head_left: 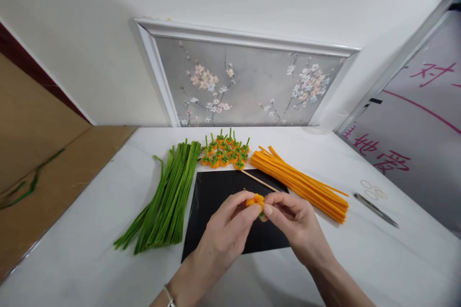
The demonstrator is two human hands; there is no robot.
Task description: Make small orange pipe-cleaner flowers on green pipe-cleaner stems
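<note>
Between both hands is a small orange pipe-cleaner pumpkin (pixel 256 199), with a bit of green showing at its underside. My left hand (pixel 228 223) pinches it from the left with thumb and fingertips. From the right, my right hand (pixel 293 216) grips its edge between thumb and curled fingers. Both hands are held over a black mat (pixel 209 206). A thin wooden stick (pixel 261 180) lies across the mat's far edge, just beyond the fingers. Part of the pumpkin is hidden by the fingertips.
Green pipe cleaners (pixel 169 201) lie in a bundle at left, orange pipe cleaners (pixel 298 180) at right. Several finished pumpkins (pixel 225 151) with green stems cluster at the back. Tweezers (pixel 376 209) and elastic rings (pixel 372 189) lie far right. A cardboard box (pixel 72 168) stands at left.
</note>
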